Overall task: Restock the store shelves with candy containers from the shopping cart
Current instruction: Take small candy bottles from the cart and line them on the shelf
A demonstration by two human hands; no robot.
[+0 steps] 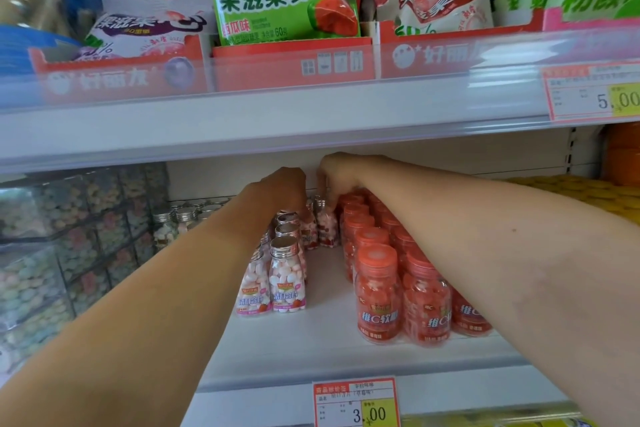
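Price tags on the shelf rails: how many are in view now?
2. The upper price tag is at the far right of the upper shelf rail, marked 5.00; the lower price tag is bottom centre on the lower shelf rail, marked 3.00. The right forearm may hide others.

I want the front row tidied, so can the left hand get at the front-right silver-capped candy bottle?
Probably yes. The left hand is far back on the shelf, but the front-right bottle stands beside that forearm with bare shelf in front; pulling the arm back should reach it.
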